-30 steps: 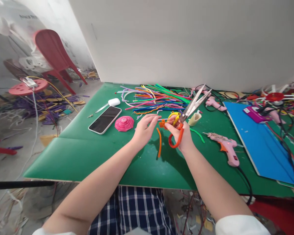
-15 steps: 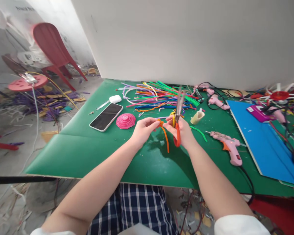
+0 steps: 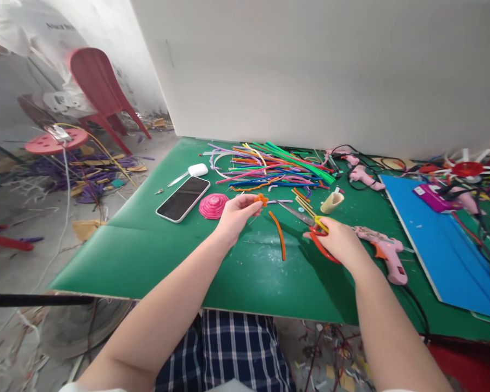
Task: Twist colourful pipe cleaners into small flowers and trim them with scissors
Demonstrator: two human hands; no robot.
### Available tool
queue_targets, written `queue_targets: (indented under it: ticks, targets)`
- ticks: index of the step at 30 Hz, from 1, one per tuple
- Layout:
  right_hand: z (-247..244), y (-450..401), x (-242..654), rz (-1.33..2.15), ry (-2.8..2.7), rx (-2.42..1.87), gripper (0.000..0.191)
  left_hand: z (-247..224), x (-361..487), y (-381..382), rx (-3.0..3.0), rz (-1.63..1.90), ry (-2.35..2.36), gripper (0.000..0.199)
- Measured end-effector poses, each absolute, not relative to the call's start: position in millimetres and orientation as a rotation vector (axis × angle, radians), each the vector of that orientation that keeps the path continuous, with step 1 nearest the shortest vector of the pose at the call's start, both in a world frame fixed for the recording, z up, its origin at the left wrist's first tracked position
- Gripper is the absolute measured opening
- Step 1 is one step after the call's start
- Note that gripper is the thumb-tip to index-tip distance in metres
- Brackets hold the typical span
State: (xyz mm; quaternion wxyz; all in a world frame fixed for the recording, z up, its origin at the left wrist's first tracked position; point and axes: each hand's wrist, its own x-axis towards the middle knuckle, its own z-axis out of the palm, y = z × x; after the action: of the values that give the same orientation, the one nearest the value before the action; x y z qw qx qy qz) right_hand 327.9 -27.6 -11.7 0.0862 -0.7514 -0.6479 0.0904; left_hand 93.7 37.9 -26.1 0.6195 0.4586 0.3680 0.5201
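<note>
Between thumb and fingers, my left hand [image 3: 237,216] pinches a small orange pipe-cleaner flower [image 3: 262,199]. My right hand [image 3: 340,239] grips scissors [image 3: 315,228] with red and yellow handles, their blades pointing left toward the flower. A loose orange pipe-cleaner piece [image 3: 278,237] lies on the green tabletop between my hands. Just left of my left hand sits a pink ribbed disc [image 3: 213,206]. Behind my hands spreads a heap of multicoloured pipe cleaners [image 3: 277,167]. A pale hollow tube [image 3: 332,202] stands beyond the scissors.
A pink glue gun [image 3: 386,250] lies right of my right hand, its cord running off the front edge. Farther right is a blue board [image 3: 436,245] with a purple box [image 3: 435,196]. A phone [image 3: 183,199] and a white case [image 3: 198,170] rest at left. Behind rises a white panel [image 3: 310,71].
My right hand has moved away to the right with the scissors, their blades swinging from upright to leftward. The long orange piece is now separate from the flower and lies on the table.
</note>
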Motion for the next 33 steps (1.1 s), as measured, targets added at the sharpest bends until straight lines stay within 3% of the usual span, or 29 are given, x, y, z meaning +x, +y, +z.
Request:
queue_targets:
  ticks: [6, 11, 16, 23, 33]
  targets:
    - [-44.1, -59.9, 355.8, 0.101, -2.004, -2.085, 0.034, -22.0, 93.8, 34.9, 0.999, 1.167, 0.779, 0.023]
    - [-2.7, -59.7, 335.2, 0.058, -1.985, -2.025, 0.031, -18.0, 94.6, 32.0, 1.081, 1.178, 0.805, 0.022]
    - [32.9, -14.8, 266.1, 0.517, -1.811, -1.586, 0.027, -16.2, 94.0, 30.3, 1.280, 1.164, 0.811, 0.029]
    - [-0.5, 25.5, 233.8, 0.805, -1.528, -1.282, 0.015, -23.0, 91.7, 36.6, 1.372, 1.250, 0.830, 0.044]
    - [-12.6, 22.9, 237.8, 0.222, -1.788, -1.072, 0.012, -25.7, 87.8, 41.4, 0.984, 1.105, 0.764, 0.035]
